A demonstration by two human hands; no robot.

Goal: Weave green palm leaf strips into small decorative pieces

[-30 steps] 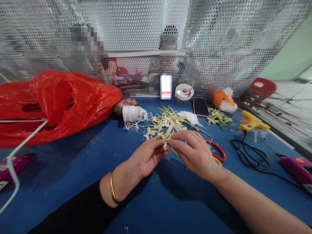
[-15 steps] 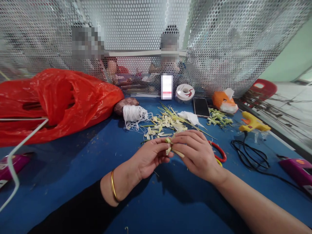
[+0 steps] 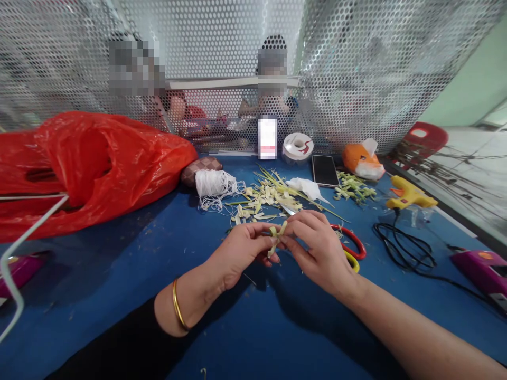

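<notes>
I hold a small leaf strip (image 3: 277, 235) up over the blue surface (image 3: 119, 274), right in front of me. My left hand (image 3: 241, 253) pinches it from one side with thumb and fingers. My right hand (image 3: 317, 248) pinches it from the other side. Both hands are closed on it, and the fingertips almost touch. The strip is folded into a small knot, with short ends that stick out.

I think it is very light, thin and bendy. It could tear or get a hard crease if I squeeze a lot, so a soft pinch close to the fold looks best, not out at the loose ends.

Red scissors (image 3: 350, 245) lie just beside my right hand. A pile of leaf bits (image 3: 269, 198) is near, behind my hands. A yellow glue gun (image 3: 407, 194) lies well apart, off to the right
</notes>
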